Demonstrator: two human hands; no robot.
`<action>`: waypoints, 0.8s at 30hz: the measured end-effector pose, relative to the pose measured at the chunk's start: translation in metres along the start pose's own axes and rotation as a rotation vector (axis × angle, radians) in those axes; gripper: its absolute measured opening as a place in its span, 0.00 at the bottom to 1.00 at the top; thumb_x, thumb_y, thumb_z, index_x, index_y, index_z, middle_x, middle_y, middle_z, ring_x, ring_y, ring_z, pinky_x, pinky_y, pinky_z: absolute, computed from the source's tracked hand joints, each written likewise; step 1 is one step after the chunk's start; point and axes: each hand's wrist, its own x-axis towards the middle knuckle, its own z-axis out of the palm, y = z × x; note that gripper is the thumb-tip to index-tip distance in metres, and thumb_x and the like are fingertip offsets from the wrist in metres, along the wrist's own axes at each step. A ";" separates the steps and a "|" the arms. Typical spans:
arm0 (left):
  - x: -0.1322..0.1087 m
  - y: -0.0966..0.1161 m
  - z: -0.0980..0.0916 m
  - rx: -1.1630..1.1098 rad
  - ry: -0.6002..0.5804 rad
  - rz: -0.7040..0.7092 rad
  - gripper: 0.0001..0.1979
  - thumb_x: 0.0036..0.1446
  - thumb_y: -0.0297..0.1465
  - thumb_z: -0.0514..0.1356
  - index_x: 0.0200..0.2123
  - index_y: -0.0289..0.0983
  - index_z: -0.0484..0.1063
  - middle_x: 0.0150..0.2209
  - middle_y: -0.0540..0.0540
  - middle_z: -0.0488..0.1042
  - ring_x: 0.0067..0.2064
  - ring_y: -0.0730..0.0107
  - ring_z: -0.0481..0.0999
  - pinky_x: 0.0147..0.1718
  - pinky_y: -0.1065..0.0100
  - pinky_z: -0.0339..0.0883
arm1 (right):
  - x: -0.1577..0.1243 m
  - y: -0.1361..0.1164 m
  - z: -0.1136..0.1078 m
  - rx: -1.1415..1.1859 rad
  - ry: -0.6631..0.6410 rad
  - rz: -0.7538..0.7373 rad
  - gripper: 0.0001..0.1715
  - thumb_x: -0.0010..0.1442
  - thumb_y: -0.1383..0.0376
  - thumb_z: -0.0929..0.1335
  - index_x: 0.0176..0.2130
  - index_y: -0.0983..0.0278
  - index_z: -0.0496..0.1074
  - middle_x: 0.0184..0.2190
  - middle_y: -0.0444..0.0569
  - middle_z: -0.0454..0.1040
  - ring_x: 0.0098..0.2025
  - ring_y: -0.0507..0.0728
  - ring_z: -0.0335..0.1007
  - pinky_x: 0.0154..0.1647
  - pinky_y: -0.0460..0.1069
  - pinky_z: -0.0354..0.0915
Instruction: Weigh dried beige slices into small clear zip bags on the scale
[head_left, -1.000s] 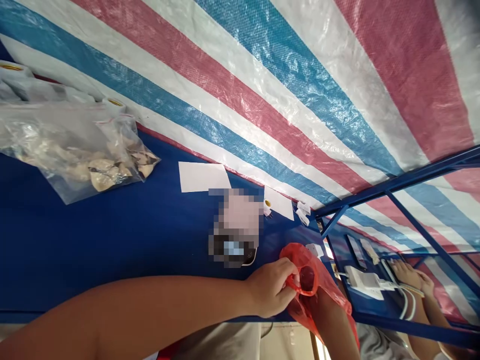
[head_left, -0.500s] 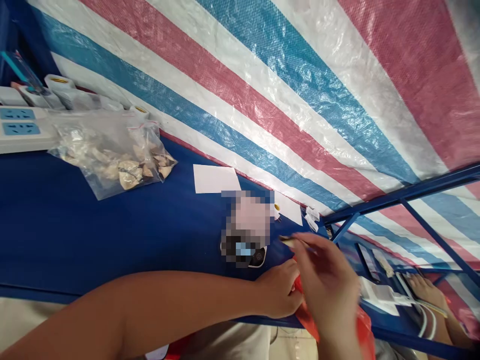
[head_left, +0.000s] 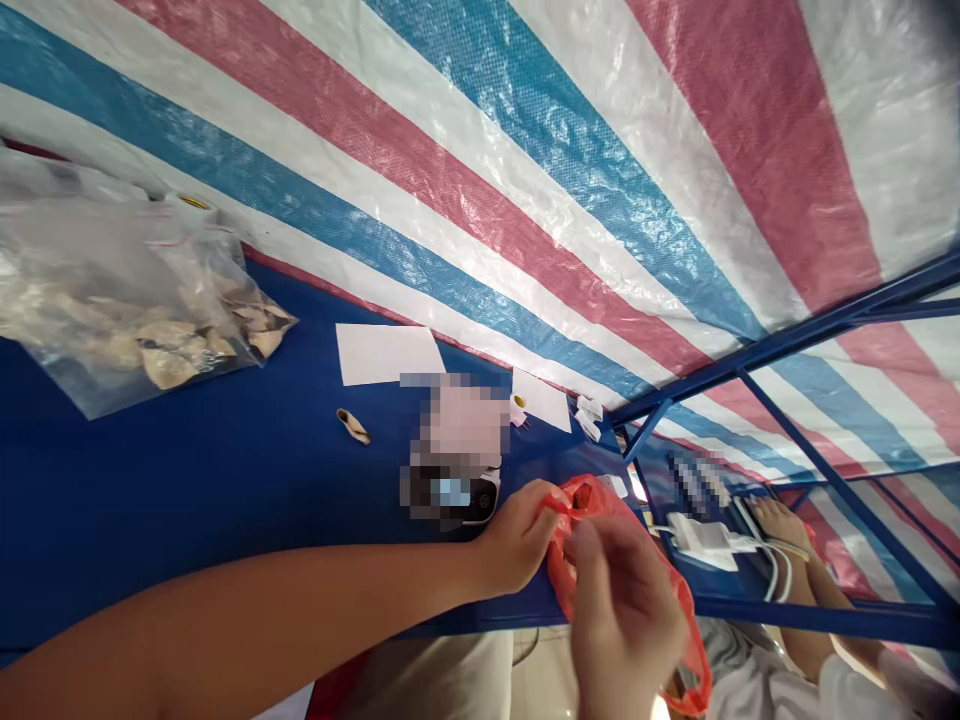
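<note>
At the table's front edge, my left hand (head_left: 517, 540) is closed on the rim of a red plastic bag (head_left: 686, 620). My right hand (head_left: 626, 590) is over the bag's mouth, fingers curled and blurred; whether anything is between them is hidden. A small tan curled piece (head_left: 352, 427) lies on the blue tabletop (head_left: 247, 480). Left of my left hand is a device with a black face (head_left: 482, 497), partly pixelated. Clear plastic bags of tan pieces (head_left: 169, 350) rest at the left.
White papers (head_left: 386, 352) lie along the striped sheet (head_left: 450, 190). Blue metal bars (head_left: 825, 450) cross the right side. Beyond them are a white power strip (head_left: 701, 540) with cables and another person's hand (head_left: 776, 520).
The tan piece from my right hand is now on the table, left of the device. My right hand has moved down over the red bag. The view has shifted to the right.
</note>
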 end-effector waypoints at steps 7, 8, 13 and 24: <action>-0.001 0.006 -0.013 0.028 -0.113 -0.012 0.16 0.72 0.44 0.50 0.40 0.39 0.69 0.42 0.44 0.74 0.45 0.65 0.74 0.50 0.61 0.69 | 0.001 0.107 -0.074 -0.424 -0.332 0.158 0.21 0.62 0.50 0.68 0.44 0.61 0.82 0.40 0.56 0.84 0.39 0.67 0.82 0.35 0.54 0.74; -0.001 0.007 -0.013 0.044 -0.125 -0.002 0.16 0.72 0.43 0.50 0.41 0.39 0.69 0.42 0.44 0.73 0.45 0.66 0.73 0.50 0.62 0.69 | -0.001 0.110 -0.069 -0.406 -0.344 0.132 0.20 0.63 0.51 0.68 0.45 0.60 0.81 0.40 0.55 0.84 0.40 0.66 0.82 0.37 0.54 0.74; -0.006 0.011 -0.011 0.073 -0.169 0.043 0.13 0.73 0.39 0.50 0.41 0.39 0.69 0.42 0.45 0.71 0.45 0.66 0.72 0.49 0.62 0.67 | -0.015 0.100 -0.031 -0.453 -0.433 -0.040 0.15 0.64 0.58 0.68 0.48 0.60 0.77 0.43 0.54 0.80 0.42 0.63 0.79 0.36 0.52 0.70; -0.006 0.004 -0.010 0.079 -0.186 0.120 0.13 0.74 0.38 0.49 0.41 0.38 0.68 0.41 0.45 0.70 0.44 0.68 0.72 0.48 0.64 0.66 | -0.022 0.114 -0.006 -0.389 -0.337 -0.220 0.21 0.70 0.68 0.59 0.56 0.64 0.74 0.48 0.59 0.77 0.48 0.64 0.76 0.47 0.57 0.73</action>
